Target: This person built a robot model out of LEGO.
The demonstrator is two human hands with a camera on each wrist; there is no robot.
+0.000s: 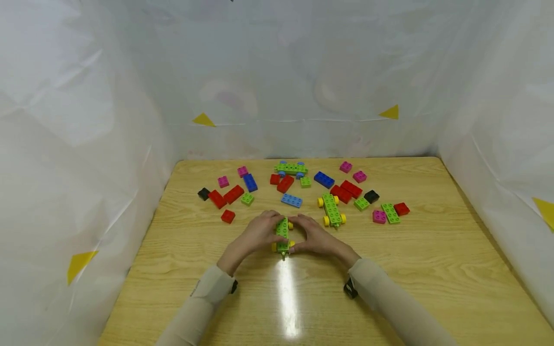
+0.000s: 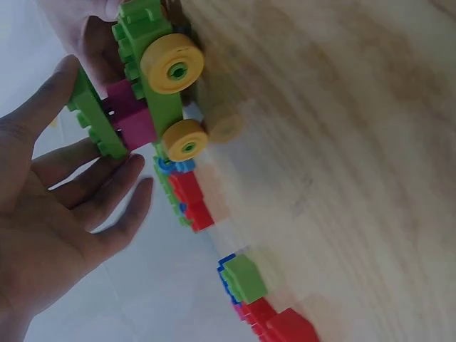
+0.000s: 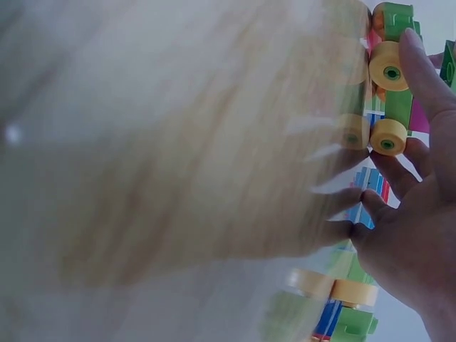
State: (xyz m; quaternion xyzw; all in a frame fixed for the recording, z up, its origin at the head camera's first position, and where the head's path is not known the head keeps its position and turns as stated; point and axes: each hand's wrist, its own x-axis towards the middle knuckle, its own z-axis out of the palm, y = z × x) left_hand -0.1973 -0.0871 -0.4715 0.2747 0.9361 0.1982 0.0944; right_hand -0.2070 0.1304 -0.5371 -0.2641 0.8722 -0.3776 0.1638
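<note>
In the left wrist view, a long green building brick (image 2: 96,117) sits on a magenta brick (image 2: 132,120), which stands on a green toy car base (image 2: 165,110) with yellow wheels. My left hand (image 1: 256,234) holds the green brick between thumb and fingertips, one at each end. From the other side, my right hand (image 1: 319,239) grips the car base, its thumb by the near wheel and its fingers by the far one. Seen from the head, the green brick covers the magenta one. The car base rests on the table, its nose pointing toward me.
A second green car base with yellow wheels (image 1: 331,210) stands right of the hands, and one with blue wheels (image 1: 291,168) at the back. Between and around them lie several loose bricks, among them a light blue one (image 1: 292,200) just beyond the hands. White sheeting (image 1: 294,96) encloses the table (image 1: 433,269).
</note>
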